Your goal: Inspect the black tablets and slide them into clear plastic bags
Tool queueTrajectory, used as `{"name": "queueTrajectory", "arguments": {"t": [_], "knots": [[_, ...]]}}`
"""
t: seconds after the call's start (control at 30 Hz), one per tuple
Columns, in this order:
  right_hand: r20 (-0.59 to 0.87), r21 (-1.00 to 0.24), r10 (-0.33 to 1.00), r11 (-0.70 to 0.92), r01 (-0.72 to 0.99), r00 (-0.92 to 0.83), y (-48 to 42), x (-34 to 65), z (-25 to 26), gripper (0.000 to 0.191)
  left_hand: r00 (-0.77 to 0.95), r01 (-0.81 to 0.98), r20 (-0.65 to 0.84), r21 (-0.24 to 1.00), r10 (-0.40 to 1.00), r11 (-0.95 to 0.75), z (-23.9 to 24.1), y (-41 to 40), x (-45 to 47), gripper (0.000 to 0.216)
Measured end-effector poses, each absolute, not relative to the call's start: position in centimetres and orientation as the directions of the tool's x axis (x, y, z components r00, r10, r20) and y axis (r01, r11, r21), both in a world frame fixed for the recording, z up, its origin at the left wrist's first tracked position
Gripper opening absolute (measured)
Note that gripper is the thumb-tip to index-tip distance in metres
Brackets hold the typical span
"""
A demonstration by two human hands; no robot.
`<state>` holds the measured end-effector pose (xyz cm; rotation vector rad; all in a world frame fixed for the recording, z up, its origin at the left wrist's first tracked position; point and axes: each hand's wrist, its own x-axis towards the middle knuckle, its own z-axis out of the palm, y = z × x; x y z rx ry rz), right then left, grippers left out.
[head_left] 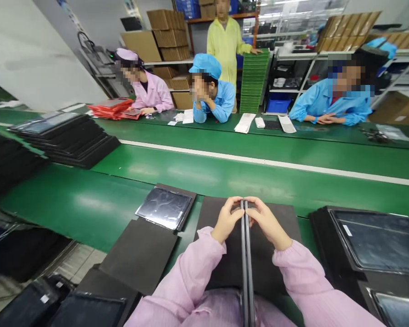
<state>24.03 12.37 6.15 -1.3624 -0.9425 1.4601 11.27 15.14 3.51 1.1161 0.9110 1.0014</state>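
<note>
A thin dark tablet (246, 263) stands on edge in front of me, seen edge-on as two narrow black strips running from my lap up to the fingertips. My left hand (226, 221) grips its far end from the left, fingers curled. From the right, my right hand (267, 221) pinches the same end. Both wrists wear pink sleeves. Under the hands lies a black foam mat (282, 218) on the green workbench (88, 200). A bagged tablet (165, 207) rests flat to the left of my left hand.
Stacks of black tablets (71, 136) sit at far left, more bagged ones (375, 240) at right. A black sheet (139, 254) lies at lower left. Across the green conveyor (259, 154), three seated people and one standing person, red trays (111, 109), green trays (255, 81), cardboard boxes.
</note>
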Motion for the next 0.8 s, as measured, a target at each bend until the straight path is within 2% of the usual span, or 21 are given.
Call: {"name": "queueTrajectory", "arguments": {"t": [0.13,0.33,0.47,0.67,0.8], "knots": [[-0.280,-0.950,0.956,-0.290,-0.115,-0.092,12.0,24.5,6.2,0.047,0.373,-0.213,-0.060,0.966,0.926,0.149,3.4,15.0,10.7,0.043],[-0.287,-0.948,0.954,-0.296,-0.120,-0.080,11.9,24.6,6.2,0.047,0.409,-0.225,-0.018,0.967,0.912,0.120,3.0,14.8,10.5,0.042],[-0.291,-0.944,0.946,-0.308,-0.119,-0.139,11.5,25.1,5.8,0.054,0.451,-0.222,0.011,0.970,0.892,0.100,2.8,14.6,10.4,0.046],[-0.273,-0.959,0.953,-0.281,-0.045,-0.135,11.2,25.4,6.0,0.054,0.479,-0.177,0.011,0.981,0.878,0.084,3.2,14.6,10.2,0.046],[-0.281,-0.957,0.941,-0.290,-0.022,-0.187,10.9,25.6,6.3,0.064,0.542,-0.154,0.023,0.985,0.840,0.072,3.3,14.5,9.8,0.055]]}}
